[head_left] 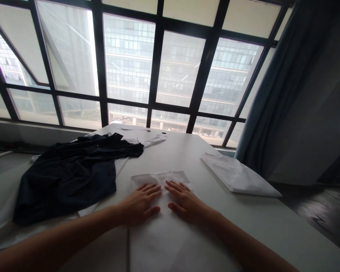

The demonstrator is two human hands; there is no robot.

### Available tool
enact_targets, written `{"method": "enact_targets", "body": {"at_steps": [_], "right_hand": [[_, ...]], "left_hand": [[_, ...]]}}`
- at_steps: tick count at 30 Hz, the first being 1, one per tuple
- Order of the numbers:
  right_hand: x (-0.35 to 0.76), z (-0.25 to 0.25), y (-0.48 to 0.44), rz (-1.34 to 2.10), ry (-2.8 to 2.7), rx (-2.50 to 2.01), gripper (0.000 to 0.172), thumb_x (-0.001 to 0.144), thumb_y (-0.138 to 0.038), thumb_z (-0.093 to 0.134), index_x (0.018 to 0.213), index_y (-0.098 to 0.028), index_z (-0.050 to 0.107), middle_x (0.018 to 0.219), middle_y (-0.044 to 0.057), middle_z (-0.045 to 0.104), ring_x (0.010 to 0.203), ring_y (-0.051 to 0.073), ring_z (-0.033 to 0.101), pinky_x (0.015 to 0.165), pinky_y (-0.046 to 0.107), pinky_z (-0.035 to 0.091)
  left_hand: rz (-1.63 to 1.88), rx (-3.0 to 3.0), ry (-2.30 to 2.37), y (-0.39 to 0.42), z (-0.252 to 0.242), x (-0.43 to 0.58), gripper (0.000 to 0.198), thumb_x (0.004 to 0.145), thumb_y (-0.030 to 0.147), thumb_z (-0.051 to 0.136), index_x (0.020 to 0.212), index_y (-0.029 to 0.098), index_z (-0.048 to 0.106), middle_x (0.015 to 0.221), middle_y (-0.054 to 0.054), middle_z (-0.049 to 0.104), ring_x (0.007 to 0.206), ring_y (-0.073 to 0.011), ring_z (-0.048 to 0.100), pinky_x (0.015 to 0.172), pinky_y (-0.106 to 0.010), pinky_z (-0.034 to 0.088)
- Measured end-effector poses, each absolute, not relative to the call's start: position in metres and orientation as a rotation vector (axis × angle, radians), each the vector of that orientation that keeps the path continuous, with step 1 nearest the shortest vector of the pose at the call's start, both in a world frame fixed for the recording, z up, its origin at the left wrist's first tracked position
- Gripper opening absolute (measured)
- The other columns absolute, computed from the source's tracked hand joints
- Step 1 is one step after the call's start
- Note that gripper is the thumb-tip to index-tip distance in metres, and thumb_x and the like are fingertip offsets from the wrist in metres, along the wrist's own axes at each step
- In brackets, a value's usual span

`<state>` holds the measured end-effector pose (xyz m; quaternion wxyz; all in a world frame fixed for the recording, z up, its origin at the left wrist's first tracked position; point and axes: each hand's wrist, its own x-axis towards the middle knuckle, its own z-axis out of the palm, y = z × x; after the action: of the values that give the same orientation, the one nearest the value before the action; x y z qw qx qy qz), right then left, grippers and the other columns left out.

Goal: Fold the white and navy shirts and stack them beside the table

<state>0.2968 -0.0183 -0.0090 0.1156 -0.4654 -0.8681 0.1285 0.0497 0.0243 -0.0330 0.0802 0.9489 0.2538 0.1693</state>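
Head view. We see the left hand (140, 204) and the right hand (184, 202) lying palm-down, side by side, on a white folded piece (164, 238) that rests flat at the near middle of the white worktop (274, 226). Both hands are spread flat with the fingers extended and grasp nothing; the fingertips point away from the person, and the thumbs lie close together but apart. We note a paler, translucent band along the far edge of the piece, just beyond the fingertips. To the left, a dark garment (70, 173) lies crumpled on the worktop, partly covering a white garment (154, 140). To the right, well apart from the hands, lies a flat white stack (238, 175). Behind the worktop we see a gridded window (130, 56) and, at the right, a blue curtain (274, 94).
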Motion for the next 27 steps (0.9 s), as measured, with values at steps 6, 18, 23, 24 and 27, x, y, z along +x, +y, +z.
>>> {"method": "enact_targets", "body": {"at_steps": [6,18,23,24,27], "right_hand": [[0.315,-0.022,0.012,0.324,-2.442,-1.716,0.065,0.098,-0.055,0.028,0.152,-0.019,0.03,0.159,0.007,0.021,0.147,0.022,0.016,0.119,0.045,0.007],[0.326,-0.026,0.015,0.175,-2.389,-1.728,0.066,0.096,-0.054,0.033,0.151,-0.016,0.032,0.157,0.01,0.027,0.146,0.02,0.021,0.119,0.041,0.012],[0.343,-0.029,0.026,0.118,-2.1,-2.119,0.059,0.1,-0.047,0.03,0.148,-0.015,0.036,0.155,0.012,0.03,0.145,0.023,0.024,0.117,0.049,0.014],[0.348,-0.028,0.027,0.07,-2.027,-2.166,0.057,0.1,-0.045,0.03,0.147,-0.014,0.038,0.154,0.013,0.033,0.144,0.024,0.026,0.117,0.05,0.014],[0.351,-0.022,0.021,-0.035,-1.985,-2.071,0.058,0.099,-0.044,0.032,0.145,-0.009,0.042,0.151,0.015,0.038,0.141,0.024,0.032,0.117,0.046,0.018]], "left_hand": [[0.322,2.772,0.914,0.068,-0.047,0.028,0.067,0.095,0.061,0.035,0.149,0.021,0.035,0.157,-0.008,0.026,0.146,-0.025,0.021,0.119,-0.042,0.015],[0.37,2.838,0.625,0.035,-0.032,0.043,0.057,0.099,0.053,0.031,0.149,0.027,0.034,0.155,-0.004,0.031,0.144,-0.0215,0.026,0.12,-0.041,0.016],[0.309,2.772,0.844,0.057,-0.035,0.029,0.062,0.097,0.059,0.034,0.148,0.025,0.037,0.155,-0.006,0.032,0.144,-0.0244,0.027,0.118,-0.042,0.019],[0.279,2.754,0.923,0.064,-0.035,0.024,0.061,0.098,0.058,0.032,0.148,0.025,0.037,0.156,-0.006,0.03,0.145,-0.0243,0.025,0.118,-0.043,0.019],[0.193,2.72,1.121,0.081,-0.034,0.012,0.055,0.1,0.051,0.027,0.149,0.027,0.035,0.157,-0.005,0.026,0.146,-0.0238,0.022,0.116,-0.05,0.018]]}}
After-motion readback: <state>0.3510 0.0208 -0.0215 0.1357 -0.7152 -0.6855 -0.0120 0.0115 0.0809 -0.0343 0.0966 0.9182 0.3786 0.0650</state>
